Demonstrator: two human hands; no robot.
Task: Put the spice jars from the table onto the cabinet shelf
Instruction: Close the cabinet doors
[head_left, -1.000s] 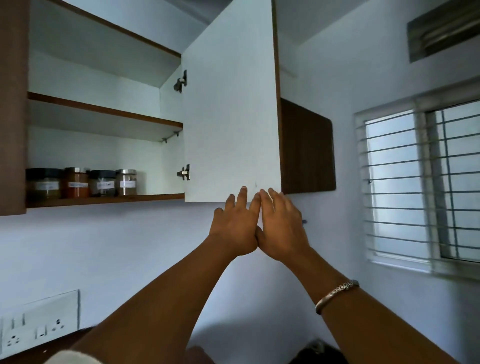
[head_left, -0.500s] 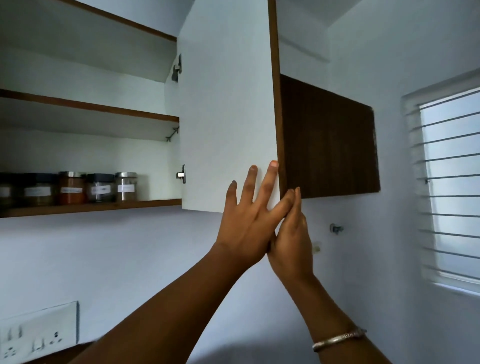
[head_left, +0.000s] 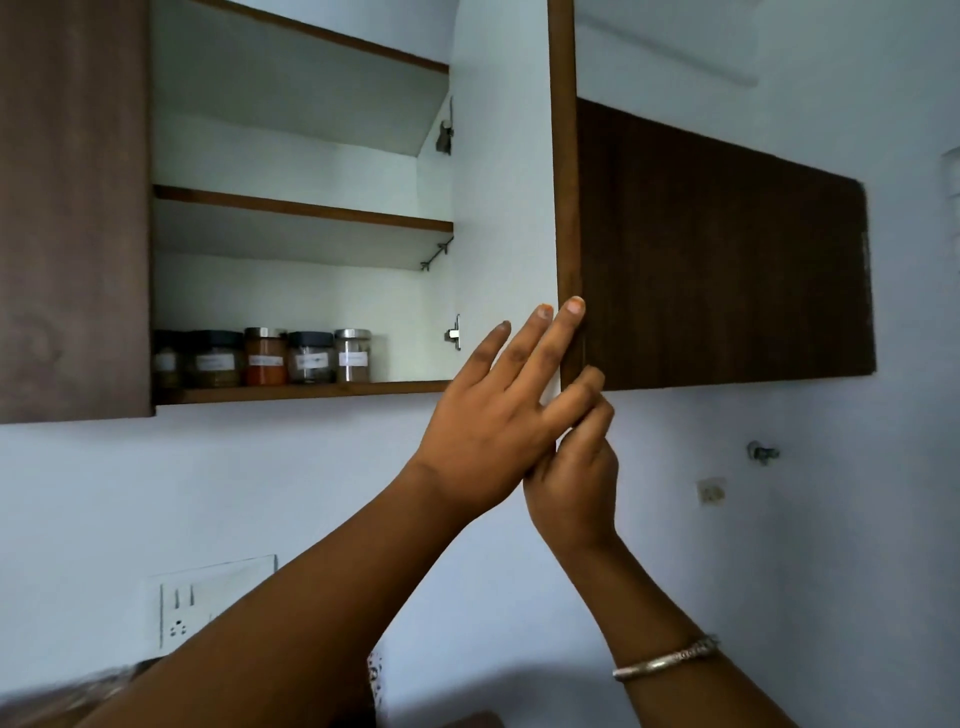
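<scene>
- Head view: five spice jars (head_left: 265, 358) stand in a row on the lowest cabinet shelf (head_left: 311, 391), towards its left end
- left grip (head_left: 483, 421) is apart; its straight fingers press flat against the white inner face of the open door (head_left: 501, 182)
- right grip (head_left: 574, 467) is clamped on the door's lower corner, touching the left; a bracelet (head_left: 667, 660) circles that wrist

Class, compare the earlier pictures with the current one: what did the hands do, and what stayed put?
The left hand slid up onto the cabinet door, fingers straight. The right hand turned sideways and curled its fingers round the door's lower edge. The spice jars stayed in their row on the shelf.
</scene>
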